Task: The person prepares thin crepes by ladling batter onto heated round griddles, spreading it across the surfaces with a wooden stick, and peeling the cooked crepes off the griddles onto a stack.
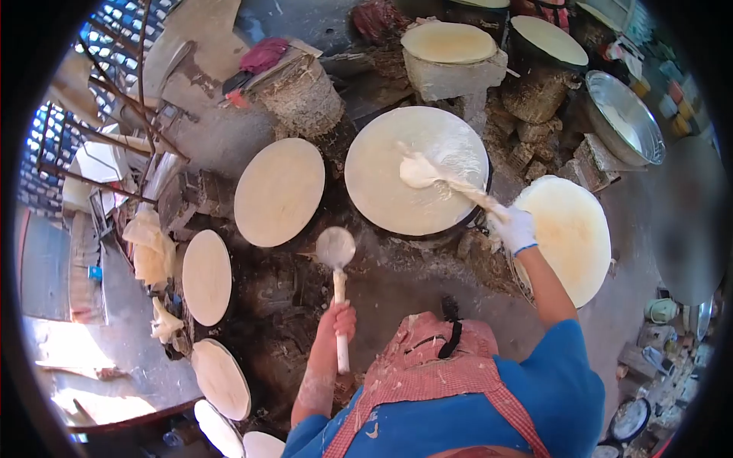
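Note:
My right hand (513,229), in a white glove with a blue cuff, is closed round the handle of a batter-coated spreader (419,171). The spreader's pale, rounded head rests on the large round griddle (382,195), whose surface is covered with whitish batter, glossy at the upper right. My bare left hand (336,320) is wrapped round the pale handle of a ladle (336,247), held upright with its round bowl just below the large griddle. Right beside my gloved hand lies a round, lightly browned flatbread (566,240).
Another pale round (279,192) lies left of the large griddle, with several more curving down the left side. Behind stand a stone-based griddle (448,43) and a rough drum (299,95). A metal basin (624,118) sits at the upper right. Metal rods (114,91) jut in at the upper left.

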Motion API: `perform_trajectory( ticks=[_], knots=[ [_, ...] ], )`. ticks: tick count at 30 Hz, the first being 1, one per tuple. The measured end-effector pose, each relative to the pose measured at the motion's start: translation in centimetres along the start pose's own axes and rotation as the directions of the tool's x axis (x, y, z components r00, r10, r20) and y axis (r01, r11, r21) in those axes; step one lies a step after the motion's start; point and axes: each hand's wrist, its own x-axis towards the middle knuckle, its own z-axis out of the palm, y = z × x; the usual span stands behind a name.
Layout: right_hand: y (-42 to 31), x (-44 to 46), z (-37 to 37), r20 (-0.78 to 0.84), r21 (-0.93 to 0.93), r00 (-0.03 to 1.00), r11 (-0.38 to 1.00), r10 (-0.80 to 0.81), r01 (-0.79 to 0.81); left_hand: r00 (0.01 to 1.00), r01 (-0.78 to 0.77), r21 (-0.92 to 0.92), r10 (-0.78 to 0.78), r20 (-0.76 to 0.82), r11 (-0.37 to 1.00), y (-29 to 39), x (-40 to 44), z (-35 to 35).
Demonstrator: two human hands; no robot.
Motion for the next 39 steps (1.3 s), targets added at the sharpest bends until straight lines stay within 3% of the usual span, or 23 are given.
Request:
perform_trajectory(
  ticks=[2, 4, 5, 8, 9, 10, 12, 13, 14, 16, 17, 19, 20, 21, 22, 23, 27, 29, 30, 32, 36, 38, 39],
  knots=[
    [1.0, -0.8, 0.1, 0.002, 0.019, 1.000, 1.000, 0.022, -0.022, 0.999, -0.042, 0.119, 0.041, 0.017, 0.992, 1.2, 2.1, 1.6],
    [1.2, -2.0, 2.2, -0.069, 0.040, 0.964, 0.966, 0.256, -0.254, 0.986, -0.155, 0.284, 0.167, -0.016, 0.946, 1.5, 4.4, 4.0],
    [0.8, -2.8, 3.6, -0.022, -0.026, 0.950, 0.950, 0.312, -0.312, 0.991, -0.131, 0.245, 0.134, 0.004, 0.961, 1.8, 5.8, 4.9],
    [0.1, -4.7, 2.6, -0.042, 0.109, 0.972, 0.969, 0.229, -0.224, 0.981, -0.190, 0.322, 0.188, 0.038, 0.927, 1.7, 9.6, 8.2],
    [1.6, -4.9, 3.7, -0.282, 0.201, 0.954, 0.978, 0.103, -0.046, 0.968, -0.251, 0.399, 0.238, 0.081, 0.882, 1.2, 10.5, 9.3],
    [1.0, -5.4, 3.2, -0.286, 0.198, 0.954, 0.980, 0.094, -0.037, 0.950, -0.310, 0.468, 0.284, 0.127, 0.828, 0.5, 11.2, 10.1],
    [0.3, -6.4, 1.6, -0.019, 0.010, 0.880, 0.881, 0.474, -0.474, 0.922, -0.363, 0.601, 0.366, 0.124, 0.712, -1.0, 12.6, 11.7],
    [1.1, -7.6, 4.8, -0.116, -0.075, 0.898, 0.898, 0.424, -0.434, 0.881, -0.392, 0.659, 0.468, 0.069, 0.642, -2.4, 13.3, 12.6],
    [-1.1, -8.6, 3.9, -0.090, -0.049, 0.958, 0.960, 0.271, -0.277, 0.855, -0.398, 0.717, 0.515, 0.063, 0.573, -3.0, 14.8, 12.6],
    [-4.7, -10.0, 5.5, -0.045, -0.126, 0.973, 0.964, 0.228, -0.232, 0.817, -0.431, 0.790, 0.561, 0.136, 0.436, -4.0, 18.0, 12.1],
    [-7.2, -10.6, 4.6, -0.063, -0.113, 0.971, 0.966, 0.229, -0.234, 0.822, -0.426, 0.783, 0.555, 0.126, 0.453, -3.6, 18.7, 11.4],
    [-7.5, -11.3, 5.9, -0.196, -0.020, 0.970, 0.989, 0.143, -0.150, 0.969, -0.211, 0.528, 0.248, 0.001, 0.822, -2.7, 19.0, 11.2],
    [-7.5, -11.7, 6.2, -0.232, -0.011, 0.968, 0.995, 0.093, -0.099, 0.999, -0.026, 0.392, 0.010, 0.043, 0.919, -1.2, 17.0, 10.2],
    [-7.9, -13.0, 5.3, -0.217, -0.020, 0.972, 0.995, 0.088, -0.095, 0.996, -0.085, 0.448, 0.078, 0.034, 0.890, -2.8, 11.0, 10.9],
    [-8.3, -14.2, 3.6, -0.283, 0.022, 0.957, 0.998, 0.069, -0.065, 0.941, -0.335, 0.582, 0.233, 0.245, 0.741, -2.0, 9.5, 7.1],
    [-8.7, -14.5, 2.7, -0.349, 0.065, 0.936, 0.997, 0.051, -0.030, 0.916, -0.386, 0.686, 0.346, 0.204, 0.617, -2.7, 6.5, 5.5],
    [-10.0, -16.3, 5.1, -0.384, 0.081, 0.921, 0.992, -0.061, 0.100, 0.969, -0.222, 0.532, 0.245, 0.028, 0.817, -2.4, 1.5, 1.2],
    [-11.8, -16.2, 5.1, -0.366, 0.095, 0.925, 0.985, -0.102, 0.146, 0.995, -0.026, 0.288, -0.003, 0.098, 0.957, -1.2, 0.7, 0.0],
    [-12.9, -15.8, 5.0, -0.383, 0.123, 0.918, 0.980, -0.100, 0.158, 0.993, -0.069, 0.233, 0.044, 0.111, 0.970, -1.1, 0.0, -1.2],
    [-14.6, -14.9, 5.1, -0.288, 0.247, 0.949, 0.947, -0.130, 0.205, 0.975, 0.060, 0.044, -0.068, 0.213, 0.997, -0.4, -1.0, -2.2],
    [-18.7, -11.4, 6.5, 0.099, 0.459, 0.972, 0.877, -0.211, 0.144, 0.943, -0.148, -0.052, 0.157, 0.292, 0.988, -1.0, -4.6, -4.2],
    [-20.6, -8.9, 8.3, 0.152, 0.491, 0.945, 0.852, -0.290, 0.182, 0.882, -0.469, 0.090, 0.461, 0.100, 0.879, -2.7, -5.9, -4.8],
    [-21.7, -7.3, 9.4, 0.197, 0.571, 0.923, 0.804, -0.330, 0.165, 0.830, -0.557, 0.131, 0.547, 0.110, 0.820, -3.5, -6.8, -6.0]
  ],
)
